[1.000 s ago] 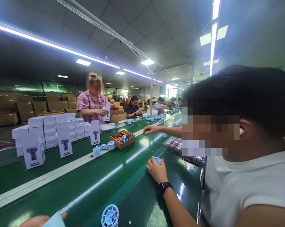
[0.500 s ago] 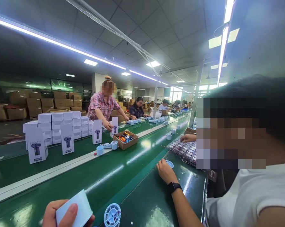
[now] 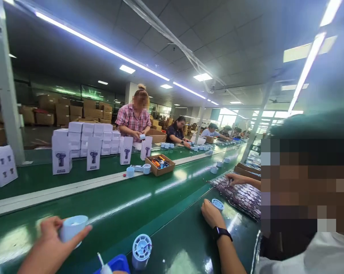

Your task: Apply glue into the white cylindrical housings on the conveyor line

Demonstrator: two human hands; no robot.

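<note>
My left hand grips a light-blue plastic cup between thumb and fingers, its open rim facing up, above the green belt. At the bottom edge, a white nozzle tip points up in front of a blue tray. Beside the nozzle, a sliver of my right hand shows; its fingers are cut off by the frame. Right of the tray stands a light-blue cylindrical housing with a spoked top and thin dark wires at its centre.
A co-worker's watch-wearing hand is by another spoked housing on the right. Across the belt stand white printed boxes, a carton of tools and light-blue parts. A post rises at left.
The view has swung left. My left hand has turned the cup from tilted to rim-up and opened its grip wider. The tray and nozzle have come into view. A co-worker opposite now holds a small part.
</note>
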